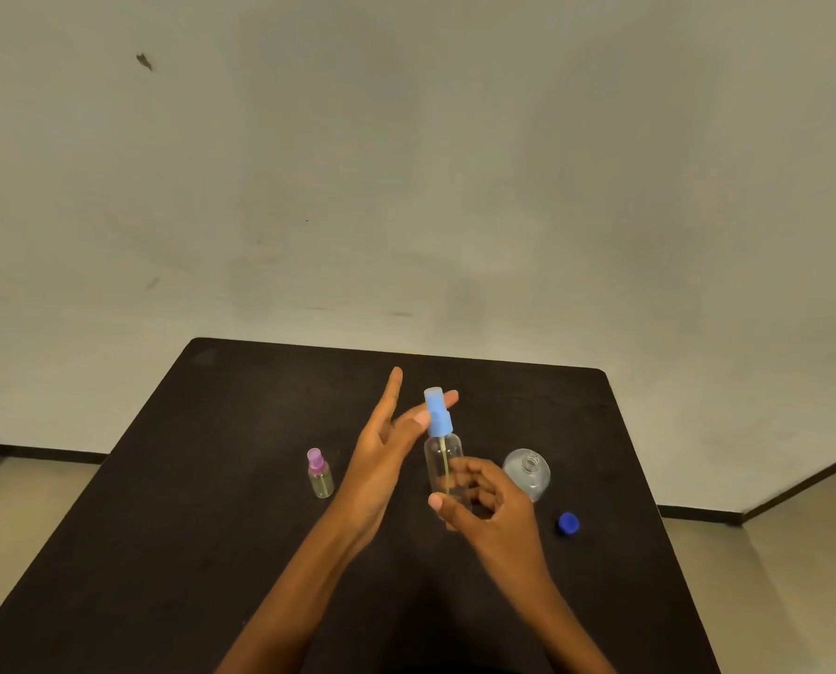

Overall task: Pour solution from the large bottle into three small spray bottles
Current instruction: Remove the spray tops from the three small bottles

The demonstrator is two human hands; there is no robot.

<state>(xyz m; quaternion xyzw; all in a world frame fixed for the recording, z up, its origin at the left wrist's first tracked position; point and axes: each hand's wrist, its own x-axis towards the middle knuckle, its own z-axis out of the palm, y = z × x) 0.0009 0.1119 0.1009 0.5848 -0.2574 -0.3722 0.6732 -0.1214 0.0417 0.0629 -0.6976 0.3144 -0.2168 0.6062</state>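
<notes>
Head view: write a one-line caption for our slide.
Right hand grips the blue-topped spray bottle, left hand pinches its top; pink-topped bottle, uncapped large bottle and blue cap stand by.

Light-blue spray head (438, 414) on a clear bottle (444, 467), purple-topped bottle (319, 473), blue cap (568, 523), black table (163, 503).

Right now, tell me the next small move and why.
Probably twist the blue spray head off: the left hand pinches it, the right hand grips the small bottle, which looks empty, and the large bottle stands uncapped.
</notes>
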